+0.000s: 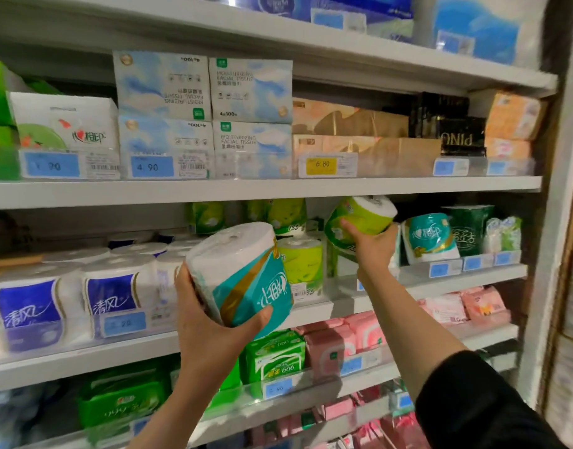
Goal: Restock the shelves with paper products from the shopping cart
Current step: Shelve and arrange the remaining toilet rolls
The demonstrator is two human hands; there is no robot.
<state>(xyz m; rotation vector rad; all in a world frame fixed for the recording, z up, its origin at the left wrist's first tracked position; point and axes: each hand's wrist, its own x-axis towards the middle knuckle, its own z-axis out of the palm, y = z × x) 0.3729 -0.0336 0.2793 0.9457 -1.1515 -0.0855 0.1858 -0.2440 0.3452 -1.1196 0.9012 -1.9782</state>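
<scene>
My left hand (210, 322) grips a teal-and-gold wrapped toilet roll (243, 273) from below, tilted, in front of the middle shelf (440, 281). My right hand (370, 244) reaches up and holds a green wrapped toilet roll (362, 218) on its side, just under the shelf board above (262, 189). More green rolls (301, 260) stand on the middle shelf between the two hands. Another teal roll (430, 238) stands to the right of my right hand. The shopping cart is out of view.
Blue-labelled white rolls (110, 296) fill the middle shelf at left. Boxed facial tissues (204, 115) stack on the shelf above. Pink packs (353, 335) and green packs (275, 358) sit on lower shelves. A grey upright post (557, 222) bounds the shelving at right.
</scene>
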